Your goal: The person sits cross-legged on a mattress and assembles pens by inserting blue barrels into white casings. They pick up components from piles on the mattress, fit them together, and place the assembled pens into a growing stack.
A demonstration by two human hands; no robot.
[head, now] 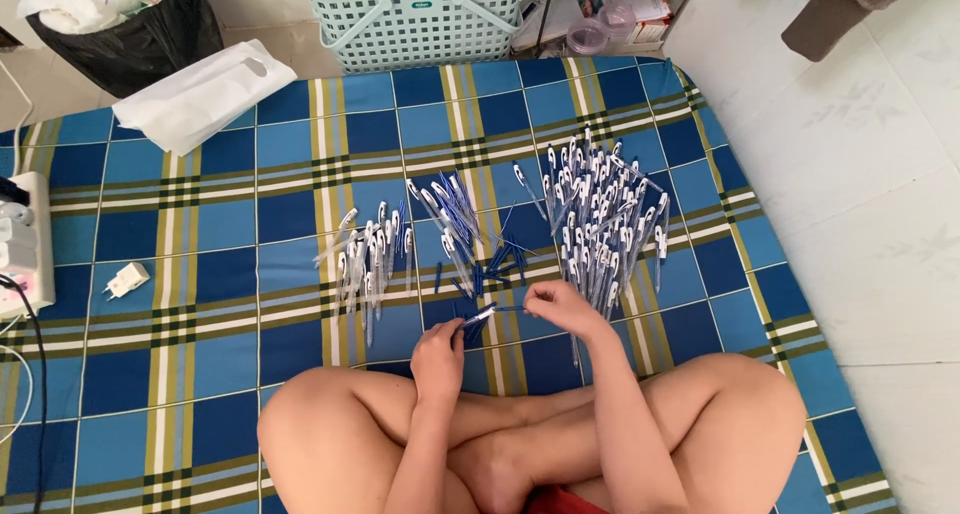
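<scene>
At lower centre, the left hand (438, 352) and right hand (560, 307) are both pinching one pen (481, 316), its long axis running between them.

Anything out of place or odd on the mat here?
Nothing damaged or spilled. The pen piles are loosely sorted; only a white charger plug lies alone on the plaid mat. Both hands, left hand and right hand, hold one pen.

We see a matt woven checked cloth (200, 274) under heaps of glossy smooth plastic pens (600, 224), a pale plastic lattice basket (420, 19), a crinkled shiny black plastic bag (140, 34) and a soft matt white bag (200, 94).
</scene>
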